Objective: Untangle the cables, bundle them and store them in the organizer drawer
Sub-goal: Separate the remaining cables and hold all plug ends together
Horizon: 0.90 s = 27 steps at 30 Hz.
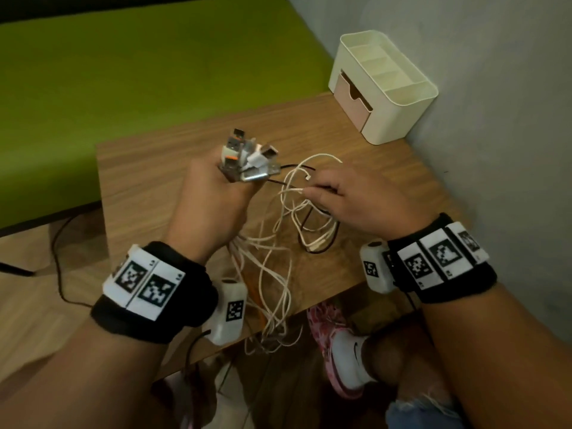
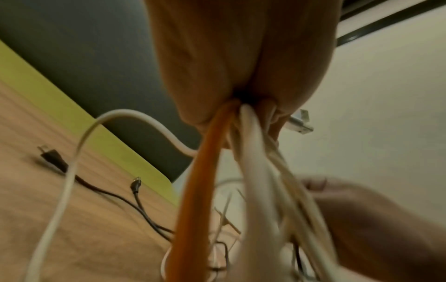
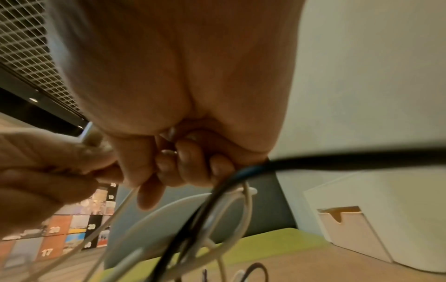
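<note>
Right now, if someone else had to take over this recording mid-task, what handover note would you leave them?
Left hand: fist gripping a cluster of USB plug ends; thin white cables and one orange cable hang from it.
Right hand: pinching a white cable strand in the tangle on the wooden table.
Cream plastic organizer stands at the table's far right corner, its pink drawer partly open.
Done: plug ends gathered.
Left: untangle, bundle, store in drawer.

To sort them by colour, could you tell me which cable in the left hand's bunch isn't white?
The orange cable: it leaves the left hand beside white cables.
</note>
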Each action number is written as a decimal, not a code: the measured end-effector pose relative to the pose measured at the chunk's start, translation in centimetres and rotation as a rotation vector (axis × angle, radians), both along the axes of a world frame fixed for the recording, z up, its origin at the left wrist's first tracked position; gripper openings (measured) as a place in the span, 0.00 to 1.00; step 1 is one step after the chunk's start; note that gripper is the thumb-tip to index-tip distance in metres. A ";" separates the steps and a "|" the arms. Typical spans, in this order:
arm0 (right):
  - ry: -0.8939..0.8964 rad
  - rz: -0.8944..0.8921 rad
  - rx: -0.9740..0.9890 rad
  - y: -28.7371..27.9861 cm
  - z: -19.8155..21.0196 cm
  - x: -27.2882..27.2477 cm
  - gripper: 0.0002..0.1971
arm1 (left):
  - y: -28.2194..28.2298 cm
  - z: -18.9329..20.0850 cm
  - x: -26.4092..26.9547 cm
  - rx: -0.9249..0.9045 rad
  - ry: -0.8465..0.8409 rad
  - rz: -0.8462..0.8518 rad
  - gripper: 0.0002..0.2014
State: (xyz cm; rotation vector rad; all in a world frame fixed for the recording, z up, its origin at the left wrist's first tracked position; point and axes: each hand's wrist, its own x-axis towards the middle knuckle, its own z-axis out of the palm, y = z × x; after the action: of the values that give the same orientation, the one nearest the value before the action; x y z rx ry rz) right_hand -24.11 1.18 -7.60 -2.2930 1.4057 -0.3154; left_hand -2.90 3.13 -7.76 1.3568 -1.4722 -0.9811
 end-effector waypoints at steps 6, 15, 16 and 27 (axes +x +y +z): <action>-0.221 0.022 -0.220 0.3 0.1 0.8 0.12 | 0.2 -1.0 -1.0 0.026 -0.210 -0.211 0.11; 0.062 -0.238 0.064 -0.7 -1.8 -1.3 0.10 | -0.6 1.4 2.5 0.201 0.674 -0.027 0.08; 0.020 -0.262 0.046 -0.5 -1.6 -1.5 0.09 | -0.7 1.3 2.7 0.228 0.643 -0.008 0.08; -0.675 -0.304 0.130 0.2 -0.8 1.8 0.28 | 0.4 0.4 0.4 0.333 0.608 -0.223 0.06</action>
State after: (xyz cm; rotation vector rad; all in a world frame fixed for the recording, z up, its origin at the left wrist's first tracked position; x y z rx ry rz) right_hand -22.35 1.41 -8.39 -1.6239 1.3399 -0.9553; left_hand -2.51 3.55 -7.35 0.9871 -1.0319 -1.6674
